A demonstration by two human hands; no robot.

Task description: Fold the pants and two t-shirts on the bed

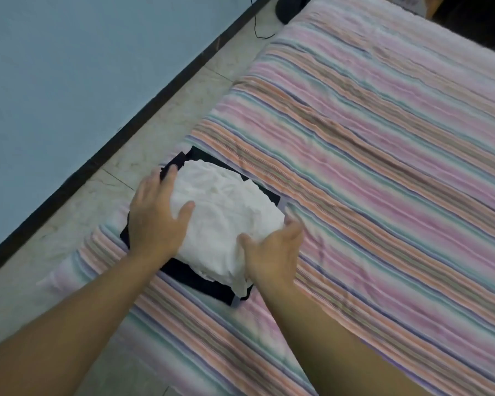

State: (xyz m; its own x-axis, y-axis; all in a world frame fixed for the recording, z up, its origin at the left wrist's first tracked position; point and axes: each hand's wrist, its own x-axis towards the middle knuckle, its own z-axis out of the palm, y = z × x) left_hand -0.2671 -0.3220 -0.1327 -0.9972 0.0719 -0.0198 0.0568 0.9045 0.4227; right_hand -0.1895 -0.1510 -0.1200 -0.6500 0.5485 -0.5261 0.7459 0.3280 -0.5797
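Two hands are flanking a stack near the bed's left edge: the left hand [156, 221] is lying flat, fingers spread, on the crumpled white folded cloth [226, 215], seemingly steadying it, while the right hand [272, 252] is cupping its near right corner, fingers loosely bent, probably squaring it up. Underneath is lying a flat black folded garment [212, 284] on the striped pastel bed sheet [369, 167]. Which piece is the pants is hard to tell, and a third garment is not clearly showing.
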